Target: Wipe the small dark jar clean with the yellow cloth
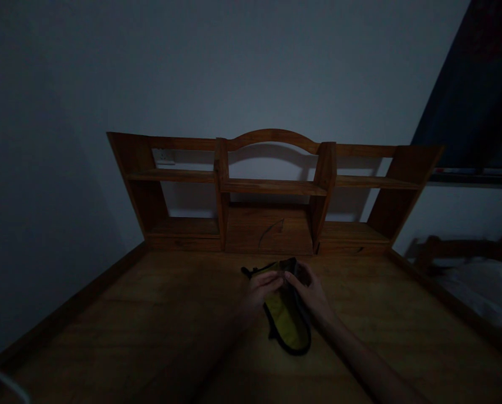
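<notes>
A yellow-green fabric pouch (287, 322) with black edging lies on the wooden desk, its rounded end toward me. Its far part is raised a little between my two hands. My left hand (263, 287) holds the far edge from the left, fingers pressed together near the dark rim. My right hand (313, 290) grips the same rim from the right, thumb on top and fingers curled behind. The two hands almost meet at the fingertips. What lies inside the pouch, if anything, is too dark to make out.
A wooden shelf unit (274, 188) stands along the desk's back edge against the wall. Raised side rails (448, 297) border the desk (158, 325). A wall socket (164, 156) shows behind the left shelf. A pale cable (4, 379) curves in at lower left. The room is dim.
</notes>
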`<state>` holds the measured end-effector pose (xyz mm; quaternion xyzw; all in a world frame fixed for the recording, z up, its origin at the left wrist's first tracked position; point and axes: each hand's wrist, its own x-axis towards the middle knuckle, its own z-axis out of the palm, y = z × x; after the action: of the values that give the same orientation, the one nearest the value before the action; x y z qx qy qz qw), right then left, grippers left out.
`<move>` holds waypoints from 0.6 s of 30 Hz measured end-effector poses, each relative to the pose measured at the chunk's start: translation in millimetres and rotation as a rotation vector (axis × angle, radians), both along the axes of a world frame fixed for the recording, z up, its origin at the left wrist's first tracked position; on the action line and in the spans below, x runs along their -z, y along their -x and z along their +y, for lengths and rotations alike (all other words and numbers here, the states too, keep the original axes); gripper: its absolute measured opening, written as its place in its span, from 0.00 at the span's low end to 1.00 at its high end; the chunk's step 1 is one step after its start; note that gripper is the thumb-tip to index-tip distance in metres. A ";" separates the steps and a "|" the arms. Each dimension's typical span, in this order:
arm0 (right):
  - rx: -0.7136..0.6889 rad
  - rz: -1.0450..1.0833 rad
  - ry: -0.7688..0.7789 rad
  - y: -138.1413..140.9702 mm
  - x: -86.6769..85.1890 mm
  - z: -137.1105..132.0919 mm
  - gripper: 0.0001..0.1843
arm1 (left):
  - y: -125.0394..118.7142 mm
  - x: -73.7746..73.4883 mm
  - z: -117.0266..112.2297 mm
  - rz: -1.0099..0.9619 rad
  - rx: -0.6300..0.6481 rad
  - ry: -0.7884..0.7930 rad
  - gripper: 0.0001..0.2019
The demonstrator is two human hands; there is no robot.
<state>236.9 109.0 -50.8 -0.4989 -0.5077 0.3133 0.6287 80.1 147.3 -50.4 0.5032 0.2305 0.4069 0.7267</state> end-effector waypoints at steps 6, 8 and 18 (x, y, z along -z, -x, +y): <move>0.040 -0.219 -0.076 3.9 6.9 -0.3 0.29 | 3.3 6.0 11.2 -0.058 -0.080 0.167 0.19; 0.025 -0.280 -0.087 2.5 9.3 0.3 0.28 | 4.5 8.7 17.1 -0.080 -0.106 0.200 0.18; 0.000 -0.424 -0.086 -3.7 11.9 1.3 0.21 | 6.8 23.1 36.4 -0.046 -0.199 0.298 0.16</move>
<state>240.6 110.3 -62.8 -0.5264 -0.6412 0.1794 0.5287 73.3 183.8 -73.5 0.3552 0.3200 0.4496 0.7545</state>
